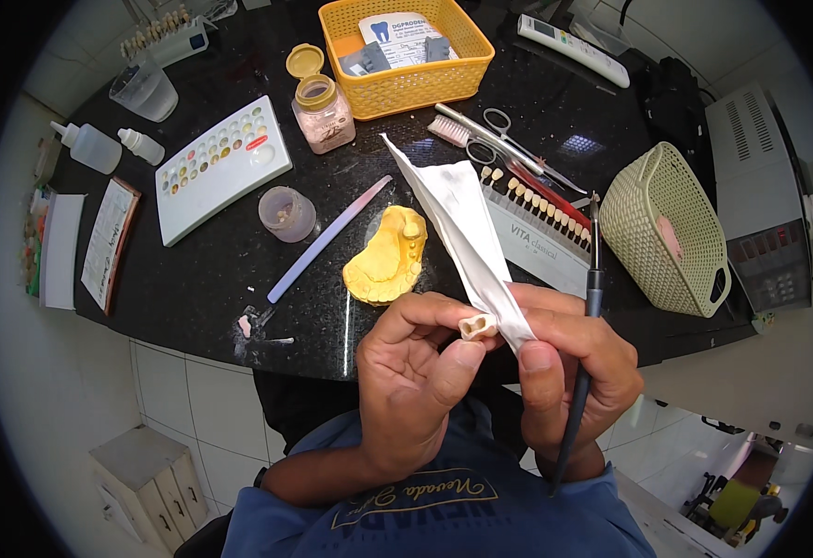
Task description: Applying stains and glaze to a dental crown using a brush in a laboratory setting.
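Note:
Between thumb and forefinger, my left hand [414,377] pinches a small tooth-coloured dental crown [477,326], its hollow underside facing up. Against the crown's right side, my right hand [569,367] grips a folded white tissue [470,223] that stretches up over the table. A slim brush [594,293] with a dark handle is also tucked in the right hand's fingers, its tip pointing away from me. Just beyond my hands lies a yellow plaster dental model [386,257]. A lilac-handled tool [329,238] rests left of the model.
A white palette [225,177], a cloudy cup [287,215] and a powder jar [323,116] stand left. Behind are a yellow basket [411,88] and scissors [495,135]. A shade guide [537,237] and a pale green basket [658,232] sit right, beside a grey machine [760,195].

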Available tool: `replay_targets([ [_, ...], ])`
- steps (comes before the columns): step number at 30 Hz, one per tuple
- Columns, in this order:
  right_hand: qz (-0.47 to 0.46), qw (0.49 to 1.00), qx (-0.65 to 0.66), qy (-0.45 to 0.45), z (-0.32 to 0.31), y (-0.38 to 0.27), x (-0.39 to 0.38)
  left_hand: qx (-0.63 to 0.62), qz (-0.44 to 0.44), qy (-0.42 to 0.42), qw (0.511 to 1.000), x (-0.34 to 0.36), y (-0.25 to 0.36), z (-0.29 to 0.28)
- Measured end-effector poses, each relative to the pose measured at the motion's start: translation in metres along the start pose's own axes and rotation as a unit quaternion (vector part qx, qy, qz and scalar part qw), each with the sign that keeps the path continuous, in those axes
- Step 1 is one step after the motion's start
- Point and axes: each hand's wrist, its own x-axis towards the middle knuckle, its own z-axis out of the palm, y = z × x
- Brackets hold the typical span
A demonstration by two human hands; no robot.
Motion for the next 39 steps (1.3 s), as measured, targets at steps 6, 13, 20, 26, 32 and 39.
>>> replay_targets([
  [6, -0.004, 1.0, 0.001, -0.011, 0.001, 0.0, -0.003, 0.013, 0.004, 0.005, 1.0, -0.002, 0.0, 0.0],
  [13, -0.019, 0.996, -0.055, 0.064, -0.005, 0.004, 0.002, 0.116, 0.068, -0.029, 0.991, 0.001, 0.002, -0.006],
  [20, -0.093, 0.966, -0.158, 0.184, -0.017, 0.012, 0.009, 0.233, 0.148, -0.059, 0.959, 0.0, 0.011, -0.014],
  [26, -0.131, 0.946, -0.286, -0.074, -0.015, 0.025, 0.008, 0.247, 0.103, -0.034, 0.963, -0.013, 0.027, -0.025],
  [32, -0.13, 0.969, -0.212, 0.002, -0.007, 0.001, 0.038, 0.253, 0.095, 0.049, 0.961, -0.04, 0.053, -0.043],
  [39, -0.041, 0.994, -0.029, -0.1, 0.057, -0.05, 0.12, 0.267, 0.066, 0.095, 0.957, -0.052, 0.078, -0.069],
])
